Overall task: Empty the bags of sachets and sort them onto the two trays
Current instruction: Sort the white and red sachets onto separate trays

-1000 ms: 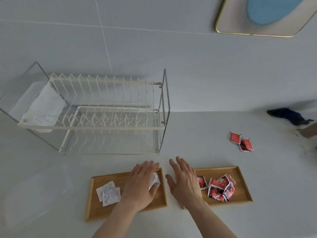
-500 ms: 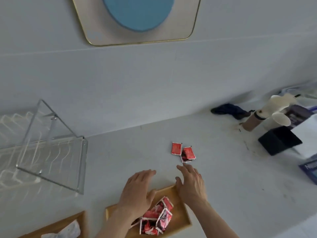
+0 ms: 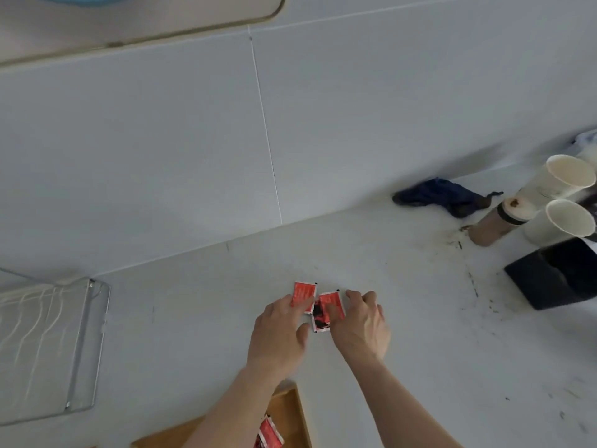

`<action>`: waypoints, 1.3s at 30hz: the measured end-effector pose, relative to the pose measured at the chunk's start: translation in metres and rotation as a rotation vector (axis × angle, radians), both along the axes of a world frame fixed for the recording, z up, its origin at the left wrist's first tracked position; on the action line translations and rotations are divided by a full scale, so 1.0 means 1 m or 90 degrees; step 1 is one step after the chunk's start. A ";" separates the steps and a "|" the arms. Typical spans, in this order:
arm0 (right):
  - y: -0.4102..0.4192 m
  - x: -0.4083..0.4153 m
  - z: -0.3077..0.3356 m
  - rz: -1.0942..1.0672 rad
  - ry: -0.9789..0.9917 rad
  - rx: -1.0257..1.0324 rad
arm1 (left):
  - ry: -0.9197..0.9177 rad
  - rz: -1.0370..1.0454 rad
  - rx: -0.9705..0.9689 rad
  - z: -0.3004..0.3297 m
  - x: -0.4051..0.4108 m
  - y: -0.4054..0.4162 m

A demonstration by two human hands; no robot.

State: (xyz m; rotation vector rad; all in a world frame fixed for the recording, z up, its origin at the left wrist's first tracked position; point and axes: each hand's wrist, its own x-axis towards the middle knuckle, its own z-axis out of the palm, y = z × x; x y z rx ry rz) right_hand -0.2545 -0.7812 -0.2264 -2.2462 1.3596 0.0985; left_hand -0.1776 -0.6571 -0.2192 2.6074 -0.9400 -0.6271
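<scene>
White countertop (image 3: 193, 334) carries all items under inspection and runs back to a pale tiled wall. Clear acrylic dish rack (image 3: 48, 347) stands at the left edge, well apart from the work. Wooden tray (image 3: 290, 405) sits at the lower edge, partly hidden by the left forearm, with at least one red sachet (image 3: 269, 431) lying in it. Paper cups (image 3: 565, 189), a dark box (image 3: 555, 273) and a dark blue cloth (image 3: 445, 194) occupy the far right; not part of the task.

Left hand (image 3: 279, 334) lies with fingers extended, fingertips touching the left loose sachet (image 3: 303, 292). Right hand (image 3: 361, 321) has fingers bent down over the right loose sachets (image 3: 329, 310); whether it already pinches them cannot be told. These packets lie flat on the counter, just beside and partly overlapping each other, beyond the tray.

Assessment: the sachets appear light, thin, flexible foil or plastic, likely slick. Lying flat, they offer little edge. Recommended hold is to slide one free and pinch a sealed border, avoiding pressure on the filled centre.
</scene>
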 end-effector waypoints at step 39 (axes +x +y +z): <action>0.042 0.004 -0.017 -0.027 -0.218 0.212 | 0.085 0.365 -0.185 0.001 -0.001 0.087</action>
